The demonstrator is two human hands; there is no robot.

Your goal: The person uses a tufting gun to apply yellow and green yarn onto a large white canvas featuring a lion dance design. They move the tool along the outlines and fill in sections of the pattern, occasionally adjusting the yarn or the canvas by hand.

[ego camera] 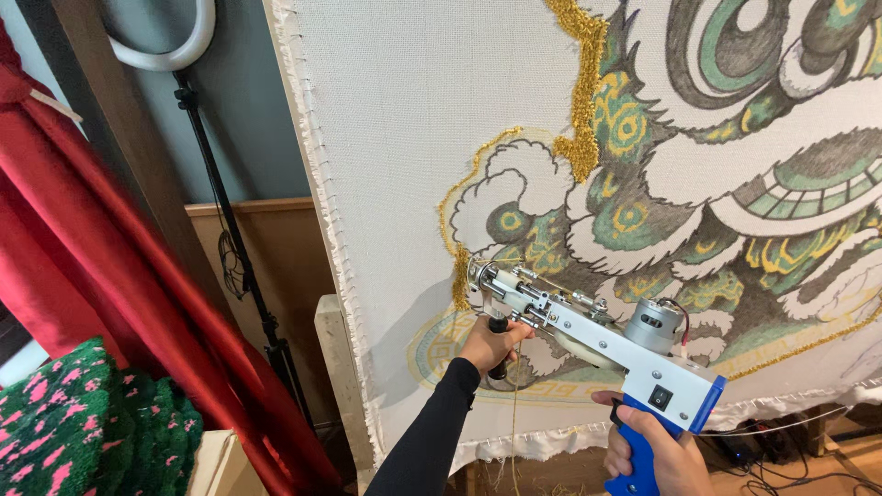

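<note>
Tufting gun (588,335) at lower centre, nose on the stretched cloth (413,138) by the gold yarn line (457,266); left hand (491,344) clenched on front handle, right hand (657,450) gripping blue grip — keep nose pressed square, steady feed.

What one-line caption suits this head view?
Both hands, left hand and right hand, press a blue-handled tufting gun to stretched cloth, laying gold yarn.
</note>
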